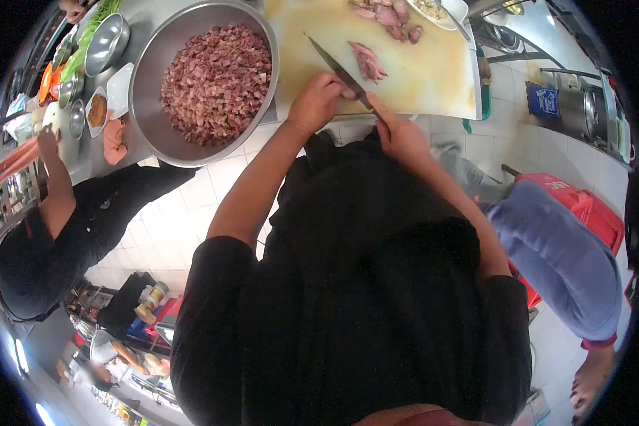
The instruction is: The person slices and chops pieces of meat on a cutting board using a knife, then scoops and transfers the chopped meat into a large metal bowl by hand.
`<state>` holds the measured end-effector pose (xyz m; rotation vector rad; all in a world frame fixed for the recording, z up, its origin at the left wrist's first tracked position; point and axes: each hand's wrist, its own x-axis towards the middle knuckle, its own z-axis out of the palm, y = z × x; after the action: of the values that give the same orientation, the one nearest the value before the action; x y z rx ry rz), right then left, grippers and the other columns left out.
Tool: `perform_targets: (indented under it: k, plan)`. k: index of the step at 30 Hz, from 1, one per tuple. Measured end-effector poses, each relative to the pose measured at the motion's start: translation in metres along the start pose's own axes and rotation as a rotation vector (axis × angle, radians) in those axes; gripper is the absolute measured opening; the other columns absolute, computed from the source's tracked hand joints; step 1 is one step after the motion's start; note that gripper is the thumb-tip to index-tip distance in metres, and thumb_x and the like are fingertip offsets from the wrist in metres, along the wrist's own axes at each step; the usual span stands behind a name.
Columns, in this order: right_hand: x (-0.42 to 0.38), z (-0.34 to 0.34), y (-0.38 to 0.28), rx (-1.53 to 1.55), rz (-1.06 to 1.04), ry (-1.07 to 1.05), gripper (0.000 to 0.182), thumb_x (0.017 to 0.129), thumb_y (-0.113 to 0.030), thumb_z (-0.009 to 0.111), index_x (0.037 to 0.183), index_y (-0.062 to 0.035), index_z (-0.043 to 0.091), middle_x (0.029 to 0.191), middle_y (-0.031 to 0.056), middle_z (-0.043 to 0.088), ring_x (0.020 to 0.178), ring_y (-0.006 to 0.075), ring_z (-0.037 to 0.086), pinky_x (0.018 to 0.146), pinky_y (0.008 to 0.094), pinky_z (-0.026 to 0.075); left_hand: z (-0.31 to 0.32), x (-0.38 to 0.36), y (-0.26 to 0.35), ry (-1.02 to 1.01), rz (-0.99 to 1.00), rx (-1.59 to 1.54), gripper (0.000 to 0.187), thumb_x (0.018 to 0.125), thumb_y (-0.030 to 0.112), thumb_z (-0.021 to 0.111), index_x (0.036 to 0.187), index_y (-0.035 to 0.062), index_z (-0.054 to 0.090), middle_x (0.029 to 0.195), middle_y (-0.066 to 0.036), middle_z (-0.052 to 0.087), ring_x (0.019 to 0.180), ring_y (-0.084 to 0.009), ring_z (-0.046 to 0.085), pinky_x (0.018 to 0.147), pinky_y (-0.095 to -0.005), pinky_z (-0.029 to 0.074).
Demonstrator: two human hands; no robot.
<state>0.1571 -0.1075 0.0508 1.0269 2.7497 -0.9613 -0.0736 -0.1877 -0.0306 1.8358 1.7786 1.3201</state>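
Note:
My right hand [402, 137] is closed around the handle of a kitchen knife [337, 65], at the near edge of a pale, yellow-stained cutting board [437, 82]. The blade points away and to the left. My left hand [318, 101] has its fingers curled in beside the blade, fingertips close to or touching it; whether they hold anything is hidden. Just beyond the blade lie some sliced strips of meat [368, 62]. Larger pinkish meat pieces [389, 15] are at the board's far side. Left of the board, a big steel bowl [140, 106] contains a heap of diced meat [216, 85].
A white dish [456, 10] of pale chopped food sits at the board's far right. Steel bowls [107, 44] and small dishes line the counter at left, where another person [85, 213] stands. Someone in a blue-grey sleeve [554, 248] is close on my right, near a red container [582, 202].

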Motion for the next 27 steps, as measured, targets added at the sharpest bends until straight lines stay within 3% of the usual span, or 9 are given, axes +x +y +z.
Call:
perform_targets:
  k: [5,8,11,17,20,24,27]
  plan:
    - [0.008,0.012,0.010,0.031,-0.125,0.131,0.067,0.102,-0.019,0.058,0.162,-0.0372,0.035,0.106,0.0274,0.073,0.086,0.0480,0.072,0.078,0.0589,0.058,-0.009,0.004,0.008,-0.020,-0.019,0.018,0.025,0.080,-0.009,0.061,0.096,0.0061,0.073,0.103,-0.013,0.069,0.100,-0.0345,0.066,0.092,-0.0418,0.054]
    - [-0.005,-0.010,-0.005,-0.053,-0.072,0.033,0.069,0.100,-0.017,0.063,0.161,-0.0371,0.039,0.089,0.0258,0.072,0.078,0.0456,0.070,0.071,0.0563,0.056,-0.001,-0.001,-0.002,-0.027,-0.041,0.013,0.025,0.080,-0.008,0.061,0.096,0.0061,0.073,0.103,-0.013,0.069,0.098,-0.0355,0.066,0.091,-0.0426,0.054]
    - [-0.010,-0.029,-0.019,-0.159,0.052,-0.141,0.071,0.099,-0.016,0.063,0.162,-0.0377,0.037,0.088,0.0253,0.072,0.078,0.0454,0.070,0.071,0.0566,0.055,0.000,-0.001,-0.003,-0.023,-0.017,0.034,0.023,0.081,-0.007,0.062,0.095,0.0066,0.073,0.102,-0.013,0.068,0.098,-0.0358,0.066,0.090,-0.0428,0.054]
    - [0.003,0.020,0.008,-0.019,0.011,0.016,0.069,0.100,-0.015,0.062,0.161,-0.0374,0.038,0.084,0.0258,0.071,0.077,0.0469,0.069,0.071,0.0573,0.055,-0.001,-0.004,-0.002,0.000,-0.016,0.052,0.017,0.084,-0.004,0.064,0.094,0.0073,0.073,0.102,-0.013,0.066,0.101,-0.0352,0.065,0.089,-0.0426,0.054]
    - [0.019,0.007,-0.005,0.022,-0.123,0.128,0.069,0.101,-0.021,0.059,0.163,-0.0380,0.034,0.084,0.0277,0.071,0.077,0.0457,0.072,0.071,0.0612,0.056,0.000,-0.006,-0.001,-0.020,-0.046,0.062,0.015,0.086,-0.003,0.065,0.095,0.0064,0.072,0.102,-0.013,0.066,0.101,-0.0352,0.065,0.090,-0.0427,0.054]
    - [0.015,-0.013,-0.018,-0.051,-0.030,0.027,0.067,0.101,-0.020,0.060,0.161,-0.0371,0.037,0.086,0.0260,0.072,0.079,0.0456,0.071,0.072,0.0595,0.056,-0.007,0.000,0.014,0.064,-0.055,0.028,0.011,0.088,-0.001,0.066,0.096,0.0047,0.071,0.102,-0.013,0.066,0.100,-0.0357,0.065,0.089,-0.0426,0.054]
    - [-0.008,-0.027,-0.027,-0.093,0.003,-0.023,0.068,0.100,-0.017,0.062,0.161,-0.0363,0.040,0.086,0.0250,0.072,0.078,0.0465,0.069,0.072,0.0571,0.055,-0.006,-0.006,0.005,0.013,-0.069,0.069,0.013,0.089,0.003,0.071,0.102,0.0048,0.071,0.112,-0.014,0.068,0.106,-0.0374,0.066,0.092,-0.0442,0.055]
